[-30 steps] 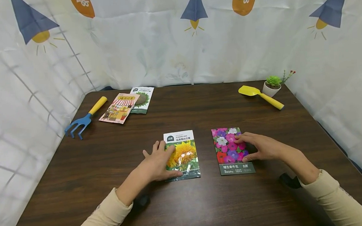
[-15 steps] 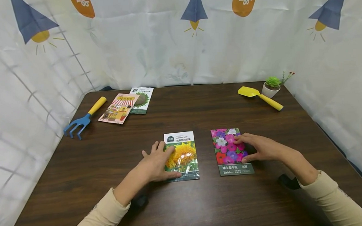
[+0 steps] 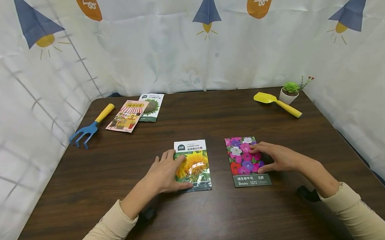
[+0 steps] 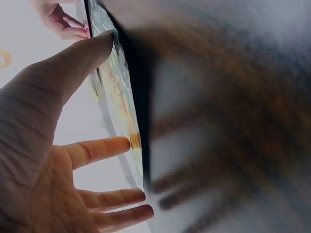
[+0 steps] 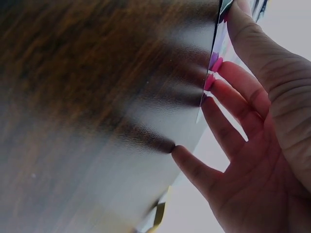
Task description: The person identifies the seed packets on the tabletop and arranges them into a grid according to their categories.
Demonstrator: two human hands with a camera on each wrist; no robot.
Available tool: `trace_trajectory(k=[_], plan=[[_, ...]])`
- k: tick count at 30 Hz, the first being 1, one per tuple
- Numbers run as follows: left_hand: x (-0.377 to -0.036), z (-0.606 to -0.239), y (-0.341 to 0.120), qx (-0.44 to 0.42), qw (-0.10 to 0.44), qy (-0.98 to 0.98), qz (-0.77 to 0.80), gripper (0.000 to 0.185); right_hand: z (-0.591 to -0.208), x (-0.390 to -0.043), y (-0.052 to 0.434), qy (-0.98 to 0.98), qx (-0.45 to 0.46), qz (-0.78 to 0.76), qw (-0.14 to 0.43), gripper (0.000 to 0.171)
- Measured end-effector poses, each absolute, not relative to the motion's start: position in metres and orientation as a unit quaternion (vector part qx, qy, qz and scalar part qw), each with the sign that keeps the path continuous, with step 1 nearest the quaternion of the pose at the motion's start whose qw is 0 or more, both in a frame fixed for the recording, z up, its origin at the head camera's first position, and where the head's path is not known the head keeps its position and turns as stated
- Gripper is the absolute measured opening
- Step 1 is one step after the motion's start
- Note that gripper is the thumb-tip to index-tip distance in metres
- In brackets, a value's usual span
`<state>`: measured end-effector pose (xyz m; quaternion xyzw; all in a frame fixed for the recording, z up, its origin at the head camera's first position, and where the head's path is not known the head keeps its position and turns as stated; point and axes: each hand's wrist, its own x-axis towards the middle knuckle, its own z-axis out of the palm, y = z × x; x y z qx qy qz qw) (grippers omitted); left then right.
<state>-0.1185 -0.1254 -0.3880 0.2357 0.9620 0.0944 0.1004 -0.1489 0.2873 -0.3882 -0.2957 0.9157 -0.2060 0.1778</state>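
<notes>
In the head view a seed packet with yellow sunflowers (image 3: 195,166) lies flat on the dark wooden table. My left hand (image 3: 162,173) rests at its left side, fingers spread, thumb (image 4: 97,51) and index finger on the packet. The left wrist view shows the other fingertips (image 4: 146,211) just past the packet's edge. To the right lies a packet with pink, purple, red and white flowers (image 3: 242,157). My right hand (image 3: 279,156) touches its right side with thumb and fingertips. One right fingertip (image 5: 177,149) meets the bare tabletop in the right wrist view.
At the back left, a pink packet (image 3: 128,116) overlaps a white-and-green packet (image 3: 154,109). A blue hand fork (image 3: 89,128) with a yellow handle lies beside them. A yellow trowel (image 3: 279,102) leans by a potted succulent (image 3: 289,94) at the back right, before a printed curtain (image 3: 176,45).
The fingers of my left hand have drawn slightly closer together on the sunflower packet. My right hand and both packets stay where they were.
</notes>
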Motion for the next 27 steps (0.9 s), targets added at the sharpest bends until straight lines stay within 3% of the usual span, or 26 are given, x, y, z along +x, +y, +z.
trace_trajectory(k=[27], plan=[[-0.1236,-0.3804,-0.1313,0.248,0.081,0.959,0.109,0.091,-0.3887,-0.1486,0.2881,0.915,-0.297,-0.211,0.177,0.067]])
